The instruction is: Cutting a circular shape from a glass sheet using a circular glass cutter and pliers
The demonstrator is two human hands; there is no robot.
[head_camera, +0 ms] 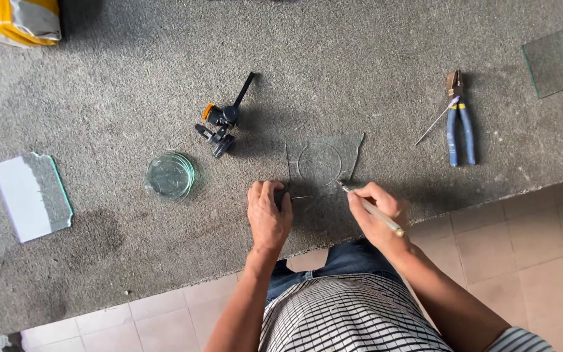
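Observation:
A clear glass sheet (333, 153) lies on the grey carpeted table (131, 85), with a circle scored in its middle. My left hand (267, 215) rests with closed fingers at the sheet's near left corner, over something small and dark. My right hand (379, 212) grips a thin pen-like glass cutter (373, 210), its tip touching the sheet's near right edge just below the circle.
A stack of round glass discs (170, 175) sits left of the sheet. A black and orange circle-cutting tool (223, 120) lies behind it. Blue-handled pliers (459, 120) with a thin rod lie right. A glass offcut (34, 194) lies far left, another pane (562, 58) far right.

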